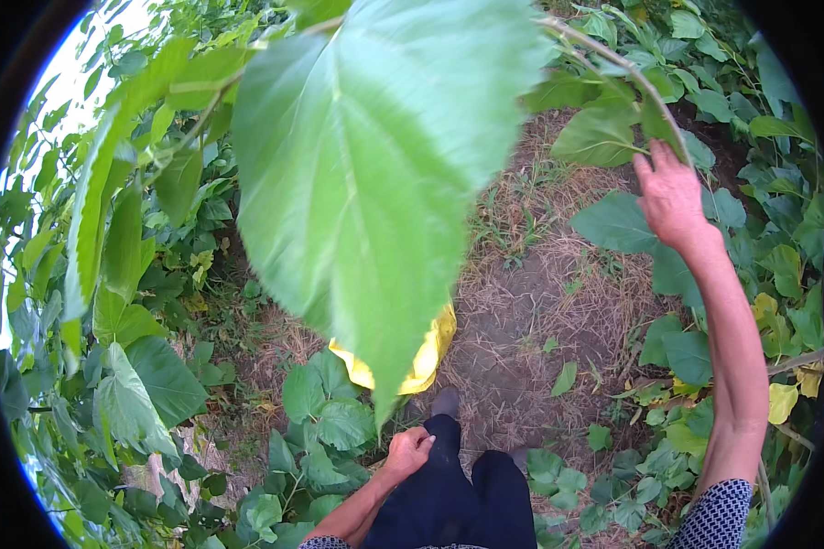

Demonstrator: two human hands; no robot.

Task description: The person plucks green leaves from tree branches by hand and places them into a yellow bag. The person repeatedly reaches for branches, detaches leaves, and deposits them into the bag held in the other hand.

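Note:
My right hand (673, 197) is stretched out to the far right, its fingers closed around a thin leafy branch (634, 71) that arches along the top of the view. Several green leaves hang from this branch close to the fingers. Low in the middle, my left hand (410, 450) is held in front of my leg with its fingers curled together; whatever they may hold is hidden. One big, blurred green leaf (357, 183) hangs very near the camera. Its tip partly covers a yellow bag or cloth (435, 352) on the ground just beyond my foot.
Dense leafy plants (146, 393) rise on the left, and more foliage (787, 247) lines the right side. Between them runs bare soil (531, 316) strewn with dry straw. Low leafy shoots (325, 403) grow beside my legs. A bare stem (796, 360) sticks out at the right.

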